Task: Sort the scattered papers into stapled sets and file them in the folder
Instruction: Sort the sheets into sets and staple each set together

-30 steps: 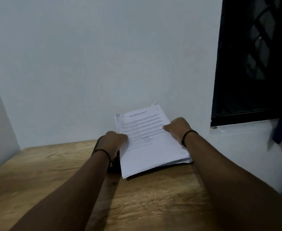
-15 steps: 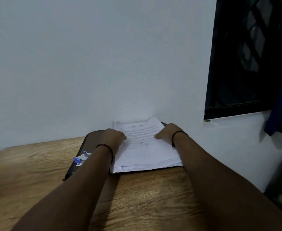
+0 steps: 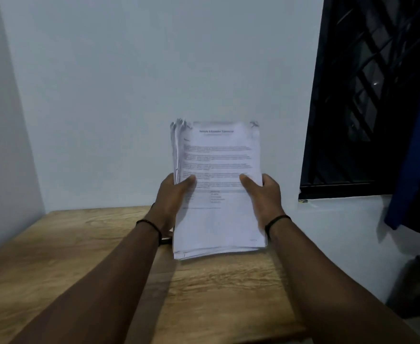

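Note:
A thick stack of white printed papers stands nearly upright above the far part of the wooden table, its top sheet facing me. My left hand grips the stack's left edge, thumb across the front. My right hand grips the right edge the same way. The sheets' top corners are curled and uneven. A small dark sliver of the folder shows behind my left wrist; the rest of it is hidden by my arm and the papers.
A white wall rises right behind the table. A dark barred window with a blue curtain is at the right, above a white ledge. The table's right edge drops off near my right forearm.
The stack lay flat on the dark folder under both hands; now both hands have lifted it and tipped it upright. The folder and the small blue and white item beside it have gone out of sight.

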